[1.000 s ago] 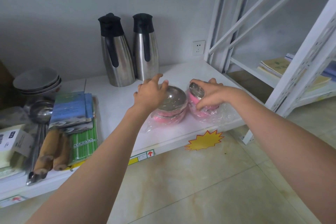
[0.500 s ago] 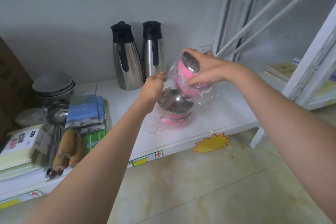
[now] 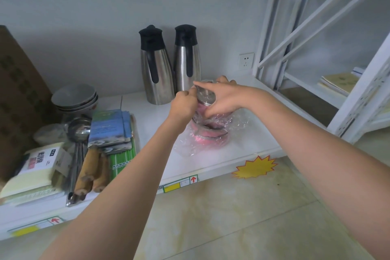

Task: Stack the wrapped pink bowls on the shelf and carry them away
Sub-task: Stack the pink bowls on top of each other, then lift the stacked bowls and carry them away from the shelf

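Two bundles of pink bowls with steel insides, each in clear plastic wrap, are on the white shelf (image 3: 249, 133). The lower bundle (image 3: 211, 133) rests on the shelf surface. The upper bundle (image 3: 205, 99) sits tilted on top of it, its steel inside facing me. My right hand (image 3: 223, 99) grips the upper bundle from the right, fingers spread over its rim. My left hand (image 3: 183, 105) is closed on the wrap at the upper bundle's left edge. Both hands hide most of the upper bowls.
Two steel thermos jugs (image 3: 155, 69) (image 3: 186, 59) stand just behind the bowls. Left of them lie grey bowls (image 3: 75, 97), ladles (image 3: 79, 129), booklets (image 3: 109, 126), green packs and a boxed item (image 3: 42, 160). A white rack frame (image 3: 358, 99) stands right; a wall socket (image 3: 245, 60) is behind.
My right hand has brought the raised bundle down onto the lower one. My left hand has shifted from the lower bundle's side to the upper bundle's edge.
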